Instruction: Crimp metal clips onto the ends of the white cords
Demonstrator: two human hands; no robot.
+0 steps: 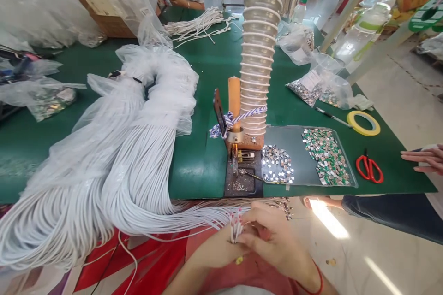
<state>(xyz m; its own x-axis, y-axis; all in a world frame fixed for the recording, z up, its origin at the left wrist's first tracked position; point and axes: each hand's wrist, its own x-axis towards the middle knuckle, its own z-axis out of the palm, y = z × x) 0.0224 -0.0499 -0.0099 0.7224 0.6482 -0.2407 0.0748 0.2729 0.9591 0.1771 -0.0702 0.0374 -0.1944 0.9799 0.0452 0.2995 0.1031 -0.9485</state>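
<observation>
Close to my body, below the table's front edge, both hands meet around the ends of a bundle of white cables (204, 216). My left hand (219, 245) is closed around the cable ends, and small pinkish-red wire tips show between the hands. Curled over the same ends, my right hand (273, 235) has its thumb and fingers drawn together on them; its fingertips are partly hidden. The cables run left into a big looped hank (138, 170) under clear plastic wrap. Ahead of my hands stands a soldering iron (234, 106) with an orange handle, upright, tip down over a dark base (258, 189).
A ribbed clear duct (258, 55) rises behind the iron. Right of it, a shallow tray (299, 147) holds small metal connectors and green circuit pieces. Red scissors (369, 168), yellow tape (363, 123) and a pen (332, 116) lie farther right. Another person's hand (424, 156) is at the right edge.
</observation>
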